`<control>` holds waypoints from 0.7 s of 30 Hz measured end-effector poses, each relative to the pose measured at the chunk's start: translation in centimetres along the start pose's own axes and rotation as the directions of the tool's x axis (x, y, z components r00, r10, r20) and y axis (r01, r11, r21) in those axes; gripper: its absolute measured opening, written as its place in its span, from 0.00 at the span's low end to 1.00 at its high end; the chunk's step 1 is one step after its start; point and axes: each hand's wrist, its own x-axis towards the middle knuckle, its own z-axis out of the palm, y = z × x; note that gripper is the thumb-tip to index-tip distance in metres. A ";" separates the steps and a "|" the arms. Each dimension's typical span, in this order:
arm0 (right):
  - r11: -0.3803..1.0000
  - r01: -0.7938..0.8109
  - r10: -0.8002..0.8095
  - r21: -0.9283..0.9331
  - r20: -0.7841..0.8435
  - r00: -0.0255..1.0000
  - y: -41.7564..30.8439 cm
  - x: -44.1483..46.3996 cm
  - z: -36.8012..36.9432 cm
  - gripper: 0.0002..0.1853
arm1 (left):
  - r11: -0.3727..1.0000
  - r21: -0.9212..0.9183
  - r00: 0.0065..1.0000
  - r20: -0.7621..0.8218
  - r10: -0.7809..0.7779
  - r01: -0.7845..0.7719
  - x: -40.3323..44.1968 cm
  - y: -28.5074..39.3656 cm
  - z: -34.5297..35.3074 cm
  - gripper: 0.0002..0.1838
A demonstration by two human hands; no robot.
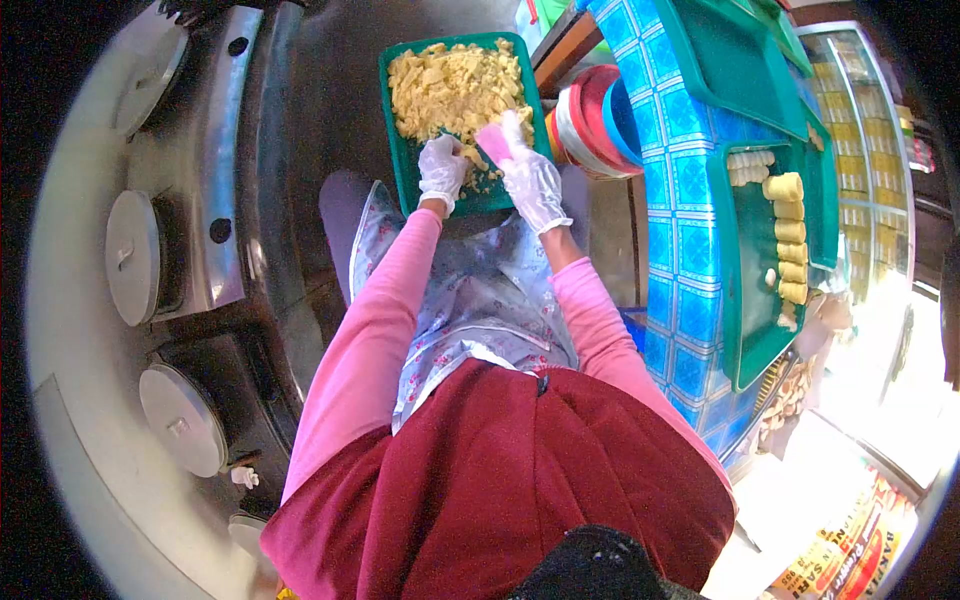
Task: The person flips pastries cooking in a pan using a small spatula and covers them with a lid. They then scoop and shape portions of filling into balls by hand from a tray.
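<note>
A green tray (400, 178) full of yellow, crumbly chunks (450, 85) lies in front of my knees. Both hands wear clear plastic gloves. My left hand (442, 170) is over the near part of the tray, its fingers curled together at the chunks; what they hold, if anything, is too small to make out. To its right, my right hand (530, 175) grips a flat pink scraper (493, 146) above the tray's right side, the scraper's lower edge close to the chunks.
On the right, a table with a blue checked cloth (680, 250) bears green trays, one (750, 340) with yellow and white rolls. Red and blue round tubs (600, 120) stand beside the tray. Lidded pots (132, 257) line the left side.
</note>
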 end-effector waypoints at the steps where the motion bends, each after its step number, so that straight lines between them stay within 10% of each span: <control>1: 0.993 0.044 -0.036 -0.107 0.075 0.997 0.6 0.4 1.1 0.28 | 0.999 -0.042 1.000 -0.006 -0.012 0.012 -0.1 0.0 -0.2 0.18; 15: 0.939 0.281 -0.215 -0.200 0.296 0.931 1.4 -0.2 3.9 0.27 | 0.576 -0.814 0.989 -0.012 -0.147 0.076 -2.3 -2.8 2.9 0.35; 19: 0.898 0.371 -0.308 -0.235 0.265 0.914 2.8 -1.0 1.3 0.15 | 0.849 -0.510 0.990 -0.064 0.126 -0.142 -1.8 -2.2 1.7 0.26; 21: 0.890 0.367 -0.314 -0.271 0.220 0.924 3.8 -0.9 0.7 0.15 | 0.956 -0.003 0.956 0.022 0.294 -0.294 -0.8 -0.9 0.1 0.20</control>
